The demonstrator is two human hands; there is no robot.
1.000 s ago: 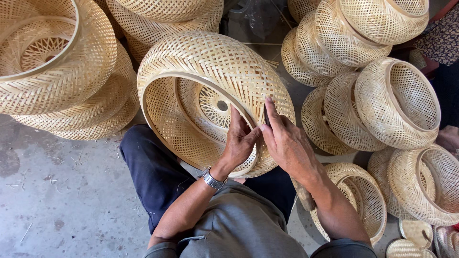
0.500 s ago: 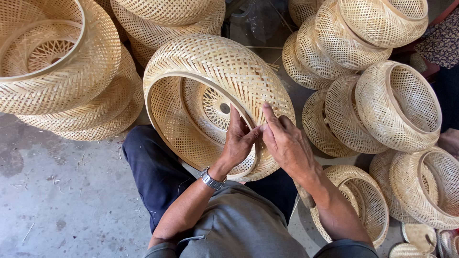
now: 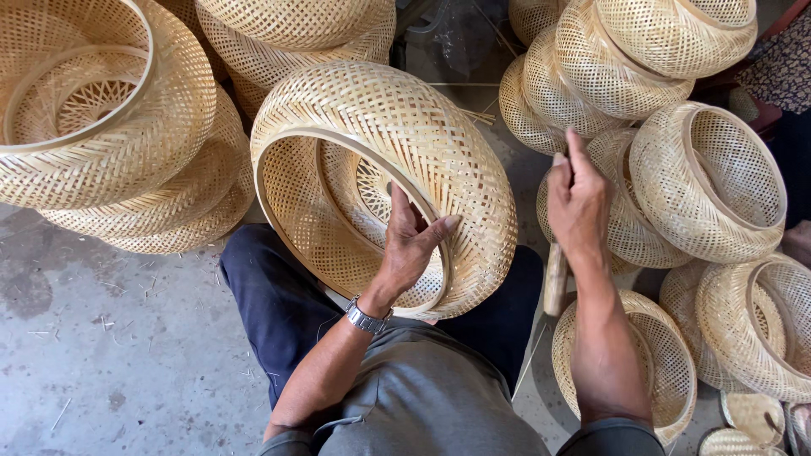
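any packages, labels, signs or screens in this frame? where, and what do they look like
None visible: no packages, labels, signs or screens.
Closest thing: a crumpled clear plastic bag at top centre, on the floor behind the baskets; nothing printed can be made out on it.
Silver wristwatch on the left wrist; its face is not in view.
Otherwise only woven pale bamboo baskets; the left hand holds the round one on the lap.

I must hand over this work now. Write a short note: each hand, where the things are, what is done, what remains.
Left hand: grips the rim of the woven bamboo shade resting on the lap, fingers inside.
Right hand: off the shade, raised at its right, fingers closed; whether it pinches a strip is unclear.
Around: stacks of similar woven shades on the concrete floor.
Done: the body looks fully woven.
Left: probably rim finishing; not certain.
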